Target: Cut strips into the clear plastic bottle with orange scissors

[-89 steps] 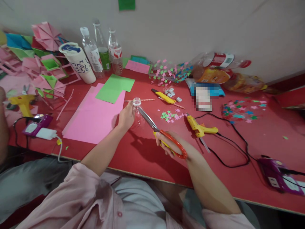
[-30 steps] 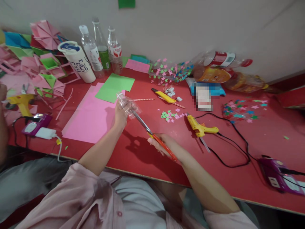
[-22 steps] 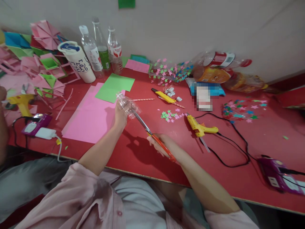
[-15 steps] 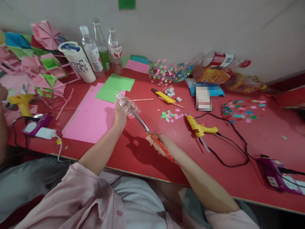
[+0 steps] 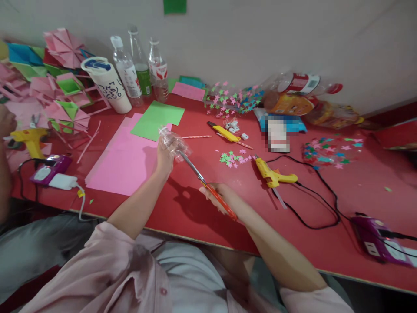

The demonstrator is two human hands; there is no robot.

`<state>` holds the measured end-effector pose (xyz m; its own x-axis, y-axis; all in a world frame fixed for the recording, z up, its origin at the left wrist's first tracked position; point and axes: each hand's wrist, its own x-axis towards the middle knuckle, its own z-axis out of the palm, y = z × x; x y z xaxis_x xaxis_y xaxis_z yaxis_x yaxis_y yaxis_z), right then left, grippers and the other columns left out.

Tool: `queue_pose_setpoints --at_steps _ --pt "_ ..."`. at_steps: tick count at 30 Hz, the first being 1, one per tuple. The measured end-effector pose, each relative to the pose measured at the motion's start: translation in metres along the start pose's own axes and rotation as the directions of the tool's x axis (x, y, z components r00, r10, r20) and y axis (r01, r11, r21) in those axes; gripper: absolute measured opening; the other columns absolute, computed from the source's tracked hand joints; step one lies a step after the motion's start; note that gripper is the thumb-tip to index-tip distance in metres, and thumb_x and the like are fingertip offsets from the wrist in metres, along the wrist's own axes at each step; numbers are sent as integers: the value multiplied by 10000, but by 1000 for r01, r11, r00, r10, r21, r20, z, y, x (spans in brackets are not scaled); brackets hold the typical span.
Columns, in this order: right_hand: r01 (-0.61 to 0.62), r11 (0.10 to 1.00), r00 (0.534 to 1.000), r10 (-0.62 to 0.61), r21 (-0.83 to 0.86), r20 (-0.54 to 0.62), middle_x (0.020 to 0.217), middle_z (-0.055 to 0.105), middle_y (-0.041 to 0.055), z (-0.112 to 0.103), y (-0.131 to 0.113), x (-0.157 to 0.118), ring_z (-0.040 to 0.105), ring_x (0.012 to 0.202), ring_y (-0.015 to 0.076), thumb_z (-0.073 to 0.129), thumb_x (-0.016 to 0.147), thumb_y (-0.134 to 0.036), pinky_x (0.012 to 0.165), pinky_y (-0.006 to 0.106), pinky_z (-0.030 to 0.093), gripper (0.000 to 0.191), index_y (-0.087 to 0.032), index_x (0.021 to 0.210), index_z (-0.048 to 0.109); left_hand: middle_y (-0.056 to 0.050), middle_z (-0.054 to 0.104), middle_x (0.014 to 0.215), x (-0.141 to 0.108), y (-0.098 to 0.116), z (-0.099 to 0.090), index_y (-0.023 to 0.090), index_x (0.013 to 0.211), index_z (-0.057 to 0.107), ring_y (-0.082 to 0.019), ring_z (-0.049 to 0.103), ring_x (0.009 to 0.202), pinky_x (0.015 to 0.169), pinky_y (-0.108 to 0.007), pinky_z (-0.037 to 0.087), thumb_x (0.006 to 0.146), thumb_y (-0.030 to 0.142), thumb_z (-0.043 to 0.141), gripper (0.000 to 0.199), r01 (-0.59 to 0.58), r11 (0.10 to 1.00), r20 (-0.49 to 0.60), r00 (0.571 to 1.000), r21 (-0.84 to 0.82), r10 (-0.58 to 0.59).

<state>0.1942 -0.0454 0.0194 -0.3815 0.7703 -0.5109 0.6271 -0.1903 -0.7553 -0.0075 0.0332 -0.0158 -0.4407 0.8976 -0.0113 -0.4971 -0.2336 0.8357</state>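
Observation:
My left hand [image 5: 165,153] is wrapped round a clear plastic bottle top [image 5: 176,142], its neck pointing up and away. Red-handled scissors [image 5: 221,201] are in my right hand [image 5: 219,196], their metal blades reaching up-left to the cut lower edge of the plastic. Whether the blades are parted there is too fine to tell. Pink paper [image 5: 120,163] and a green sheet [image 5: 159,117] lie under and beyond my left hand. Right of the scissors are loose paper stars [image 5: 233,158] and a yellow glue gun [image 5: 272,171] with a clear stick in it.
A yellow cutter [image 5: 224,131] lies behind the stars. Upright bottles [image 5: 158,71] and a white tumbler [image 5: 109,87] stand at the back left, beside pink paper crafts [image 5: 65,48]. Black cord [image 5: 332,195] loops across the right side to a purple power strip [image 5: 378,241]. Another person's hand [image 5: 6,121] is at far left.
My hands, the bottle top and the scissors hold almost the same position. At the far left, the other person's hand has come slightly further into view.

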Motion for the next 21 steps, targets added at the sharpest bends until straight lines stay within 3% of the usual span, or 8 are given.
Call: queue_pose_setpoints --at_steps 3,8,14,21 --pt "-15 997 999 12 73 38 450 389 -79 -2 -4 -5 398 366 95 575 829 -747 412 240 334 544 -234 682 468 22 603 757 -1 0 1 238 804 552 -128 594 651 665 -315 522 695 208 814 285 9 1000 20 1000 5 -9" --pt "14 999 998 -17 51 53 436 426 -78 -2 -7 -6 432 370 94 575 848 -696 425 229 356 504 -223 694 492 17 634 740 -1 0 1 233 830 572 -134 578 606 687 -360 547 705 158 766 243 29 1000 66 997 10 -30" --pt "-127 984 992 125 126 24 416 337 -99 4 -8 -4 347 328 87 571 880 -611 371 233 315 437 -241 681 452 15 631 773 0 1 1 235 817 605 -136 593 669 742 -349 557 708 104 748 222 31 999 12 999 18 -31" --pt "28 998 999 -27 50 -21 466 379 -65 4 0 -3 380 364 90 567 838 -729 387 245 307 549 -232 638 448 10 598 774 0 3 2 255 836 583 -150 591 673 651 -308 505 690 156 778 263 32 999 -2 999 41 -32"
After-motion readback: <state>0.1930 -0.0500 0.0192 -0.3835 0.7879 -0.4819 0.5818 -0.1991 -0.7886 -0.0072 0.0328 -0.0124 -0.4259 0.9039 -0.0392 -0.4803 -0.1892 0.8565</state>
